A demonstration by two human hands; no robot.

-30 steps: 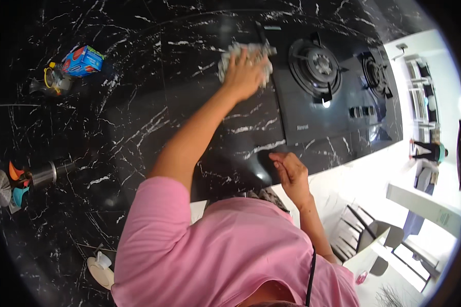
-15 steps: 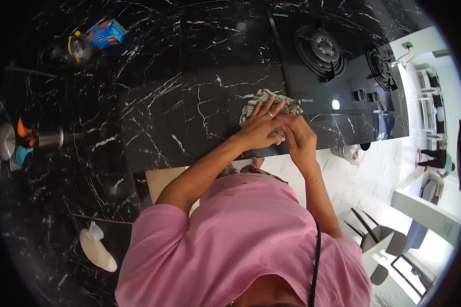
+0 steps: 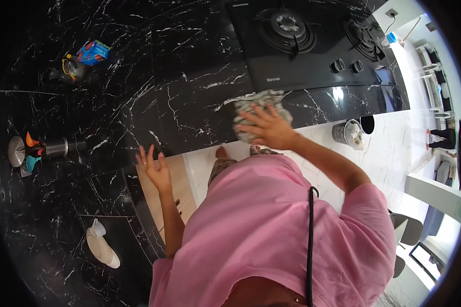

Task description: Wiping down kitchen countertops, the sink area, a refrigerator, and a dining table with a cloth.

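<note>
Where the counter [image 3: 200, 110] ends, right hand [image 3: 269, 128] presses cloth [image 3: 267, 99].

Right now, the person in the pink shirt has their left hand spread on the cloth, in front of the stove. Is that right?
Not quite, it's the other hand! The head view shows the right hand spread on the cloth, in front of the stove. The left hand is open and away from the cloth.

Pale veined floor [image 3: 381, 148]; light wood cabinet [image 3: 180, 174]; grey chair [image 3: 413, 231]; white wall [image 3: 402, 15] bearing socket [image 3: 392, 13]; right side bright.
</note>
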